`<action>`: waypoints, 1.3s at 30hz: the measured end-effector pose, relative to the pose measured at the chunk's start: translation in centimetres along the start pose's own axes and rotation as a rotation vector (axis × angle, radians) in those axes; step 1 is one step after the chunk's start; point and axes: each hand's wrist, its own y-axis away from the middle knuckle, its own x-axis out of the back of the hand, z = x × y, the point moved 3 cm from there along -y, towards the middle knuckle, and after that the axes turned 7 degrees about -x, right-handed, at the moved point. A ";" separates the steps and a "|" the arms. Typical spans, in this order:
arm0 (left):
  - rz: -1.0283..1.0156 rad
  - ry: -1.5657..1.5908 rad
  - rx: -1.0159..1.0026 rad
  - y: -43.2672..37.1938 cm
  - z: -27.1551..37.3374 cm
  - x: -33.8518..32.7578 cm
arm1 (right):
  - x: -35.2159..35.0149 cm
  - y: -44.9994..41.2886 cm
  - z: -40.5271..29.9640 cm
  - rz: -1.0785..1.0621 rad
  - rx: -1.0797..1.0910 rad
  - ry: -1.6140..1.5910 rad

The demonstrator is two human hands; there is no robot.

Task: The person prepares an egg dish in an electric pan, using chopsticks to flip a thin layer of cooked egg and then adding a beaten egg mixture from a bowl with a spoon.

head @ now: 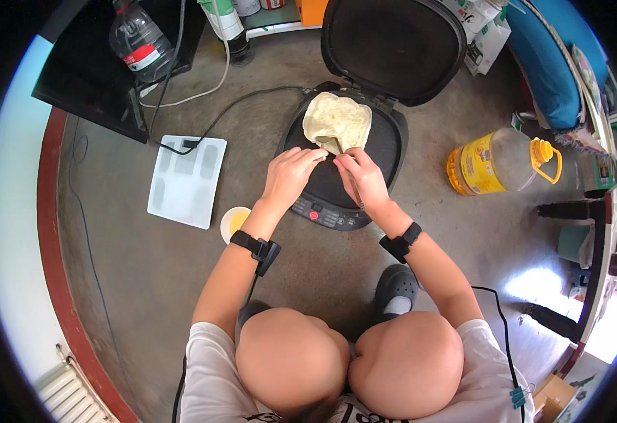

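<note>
A pale round flatbread (pixel 337 119) lies on the dark plate of an electric griddle (pixel 319 187), whose lid (pixel 393 47) stands raised at the back. My left hand (pixel 293 172) pinches the near edge of the bread between thumb and fingers. In my right hand (pixel 362 180) is a metal spoon (pixel 338 145); its handle runs under the palm and its bowl rests at the near part of the bread. The fingertips of both hands are close together over the griddle. Beside my left forearm, a white bowl (pixel 227 224) with yellow liquid stands on the floor.
A large oil bottle (pixel 483 163) lies or stands to the right; which, I cannot tell. At left are a white scale-like panel (pixel 186 182) with a plug on it, a power cord (pixel 224 111), and a clear plastic bottle (pixel 142 45). Table legs (pixel 567 210) are at far right.
</note>
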 end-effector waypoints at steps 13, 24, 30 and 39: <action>-0.052 0.004 -0.080 -0.5 0.8 -0.2 | 1.2 -0.8 -0.2 0.007 0.002 -0.030; -0.077 -0.004 -0.061 -0.6 0.3 0.0 | 2.9 -2.2 -0.1 -0.065 0.027 -0.099; -0.078 -0.029 -0.067 -0.6 0.2 0.0 | 4.5 -3.9 -0.1 -0.353 0.050 -0.109; -0.086 -0.001 -0.058 -0.7 0.2 -0.4 | 4.7 -5.7 1.7 -0.537 -0.064 -0.189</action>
